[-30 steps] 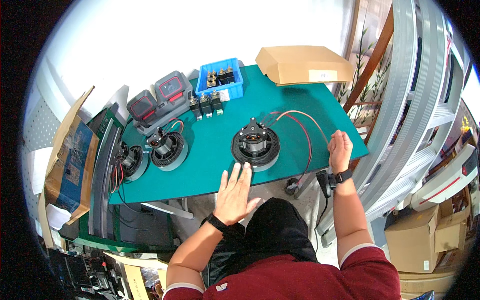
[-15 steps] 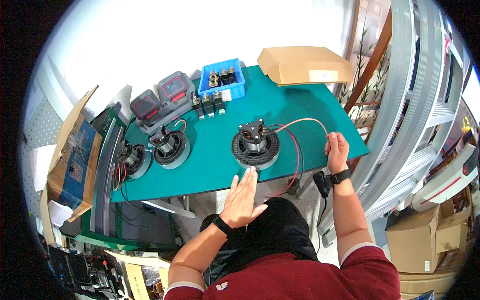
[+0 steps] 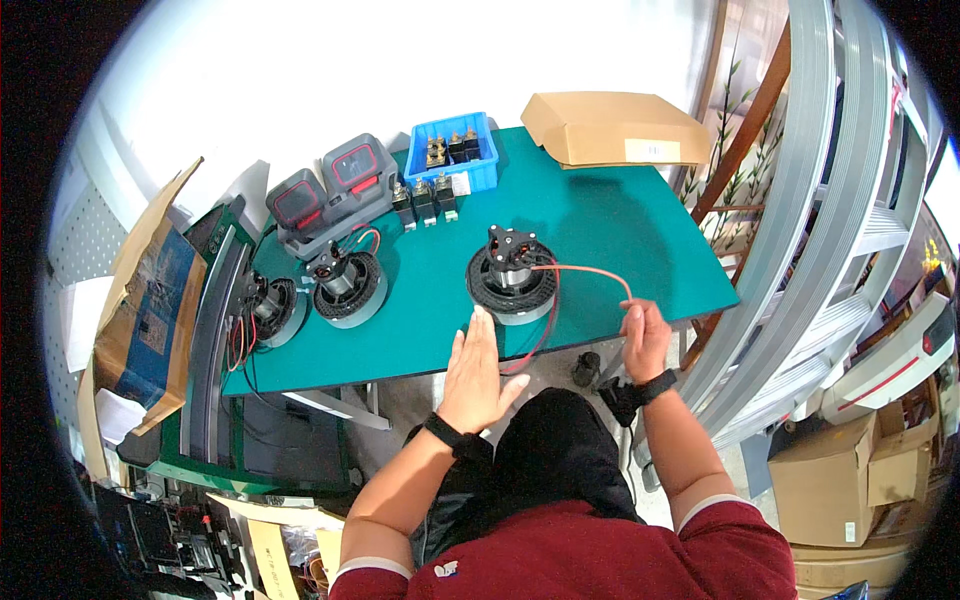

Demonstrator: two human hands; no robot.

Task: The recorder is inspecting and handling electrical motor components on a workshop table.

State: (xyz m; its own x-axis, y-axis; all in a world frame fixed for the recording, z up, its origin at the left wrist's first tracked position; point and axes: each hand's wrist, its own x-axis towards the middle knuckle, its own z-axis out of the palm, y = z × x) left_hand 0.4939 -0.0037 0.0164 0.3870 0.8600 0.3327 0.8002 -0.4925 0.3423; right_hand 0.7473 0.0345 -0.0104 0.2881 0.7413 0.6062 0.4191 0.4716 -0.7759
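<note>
A round motor (image 3: 512, 295) with a black ribbed ring, a silver core and a black bracket on top sits near the front of the green table. From it an orange-red cable (image 3: 590, 268) arches to the right. My right hand (image 3: 647, 338) is closed on that cable's end, past the table's front edge. My left hand (image 3: 474, 375) is open, fingers stretched out, with its fingertips at the motor's near left side; I cannot tell whether they touch it. A red wire (image 3: 540, 345) hangs from the motor over the table's front edge.
Two similar motors (image 3: 350, 290) (image 3: 275, 312) with wires stand at the left. Behind are a grey tool case (image 3: 335, 195), several black box-shaped parts (image 3: 424, 203), a blue bin (image 3: 478, 178) and a cardboard box (image 3: 610, 130). An aluminium ladder (image 3: 800, 270) stands right of the table (image 3: 620, 215).
My right hand has moved left and toward me with the cable end, and the cable's arch is lower. My left hand has shifted slightly left and forward. The motor's bracket appears turned.
</note>
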